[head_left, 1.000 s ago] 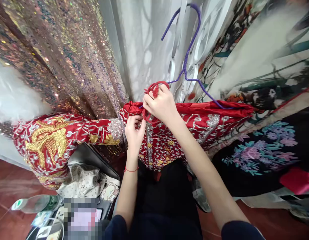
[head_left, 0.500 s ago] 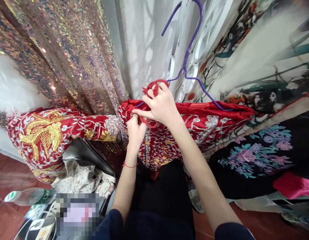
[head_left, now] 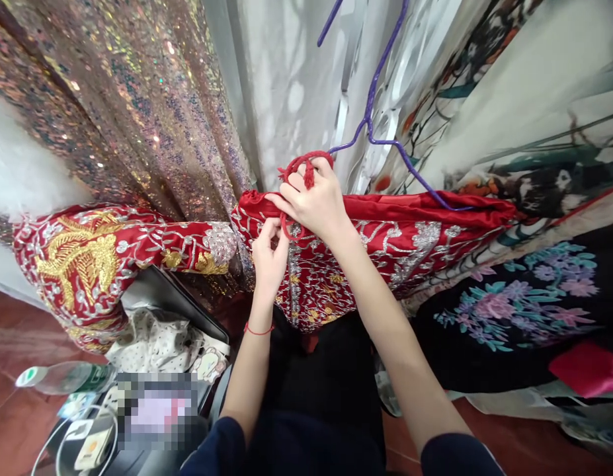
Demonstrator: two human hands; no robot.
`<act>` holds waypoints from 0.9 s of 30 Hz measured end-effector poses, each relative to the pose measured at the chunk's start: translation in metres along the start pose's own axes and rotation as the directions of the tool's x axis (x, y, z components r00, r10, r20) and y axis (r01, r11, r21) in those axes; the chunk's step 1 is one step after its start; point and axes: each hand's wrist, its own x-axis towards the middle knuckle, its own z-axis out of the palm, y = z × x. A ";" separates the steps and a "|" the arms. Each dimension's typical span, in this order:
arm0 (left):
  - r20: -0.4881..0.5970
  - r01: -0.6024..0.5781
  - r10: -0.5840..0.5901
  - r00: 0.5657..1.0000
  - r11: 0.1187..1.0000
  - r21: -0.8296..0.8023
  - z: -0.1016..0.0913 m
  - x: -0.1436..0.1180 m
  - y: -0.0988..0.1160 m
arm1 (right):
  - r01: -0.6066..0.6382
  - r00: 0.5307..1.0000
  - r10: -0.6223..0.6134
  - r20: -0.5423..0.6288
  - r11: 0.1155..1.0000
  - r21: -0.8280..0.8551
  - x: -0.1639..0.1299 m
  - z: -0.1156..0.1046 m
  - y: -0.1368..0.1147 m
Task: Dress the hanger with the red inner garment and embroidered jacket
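A red skirt [head_left: 380,254] with silver and gold embroidery hangs before me, its gathered red waistband along the top. The purple wire hanger [head_left: 369,109] reaches down into that waistband. Around the fingers of my right hand [head_left: 319,201] loops a red cord [head_left: 310,158] with frayed ends; the hand is closed on it at the waistband's left part. Just below, my left hand [head_left: 270,254] pinches at the waistband's edge, thumb and forefinger close together. What lies between those fingertips is too small to make out.
Left lies a red embroidered jacket [head_left: 88,264] in front of a sequined curtain [head_left: 152,99]. Below it are a plastic bottle [head_left: 68,378], a spotted cloth [head_left: 152,344] and a white cable [head_left: 58,430]. A black floral garment [head_left: 514,311] hangs right.
My right forefinger has lifted slightly away from my left fingertips. The waistband's left end lies flatter, and the hanger appears a little higher in view.
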 end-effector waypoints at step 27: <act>-0.359 -0.078 0.244 0.901 0.904 0.420 0.000 -0.010 -0.029 | 0.006 0.998 -0.011 -0.059 0.997 -0.083 -0.001 -0.004 -0.008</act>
